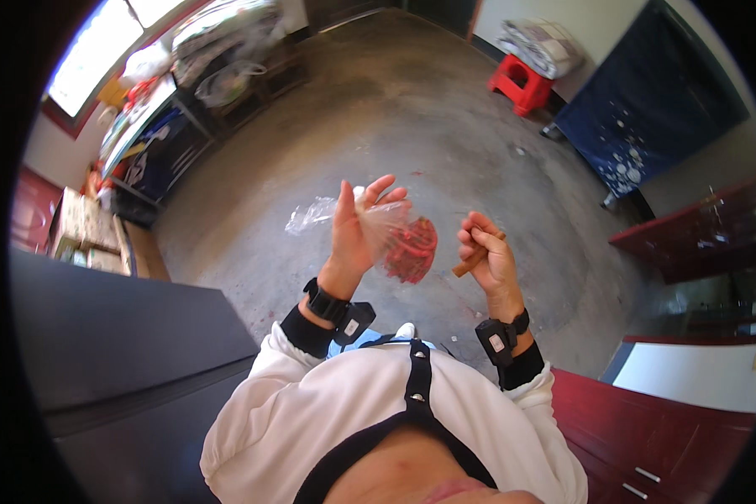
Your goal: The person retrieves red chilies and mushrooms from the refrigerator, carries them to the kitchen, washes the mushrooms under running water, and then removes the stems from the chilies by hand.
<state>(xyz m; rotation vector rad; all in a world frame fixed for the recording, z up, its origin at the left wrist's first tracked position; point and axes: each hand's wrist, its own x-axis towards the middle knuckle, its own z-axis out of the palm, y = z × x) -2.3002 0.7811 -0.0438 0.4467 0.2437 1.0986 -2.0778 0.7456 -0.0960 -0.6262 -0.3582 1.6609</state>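
Observation:
My left hand (353, 230) is raised with the thumb apart from the fingers, and a clear plastic bag (378, 220) runs across it. The bag's loose end sticks out to the left of the hand. Its bulging end hangs to the right, filled with red, elongated pieces (414, 249) that I cannot identify for certain. My right hand (488, 249) is closed around a short, flat brown strip (469, 263), whose lower end shows below the fingers. The bag and the strip are apart from each other. Both wrists carry black strapped devices.
Below the hands lies a grey concrete floor (378, 145). A red plastic stool (521, 82) bears folded bedding at the far right, beside a dark blue cloth cover (642, 107). Boxes (88, 220) and a loaded rack (157, 145) stand left; a dark grey cabinet (132, 315) is close by.

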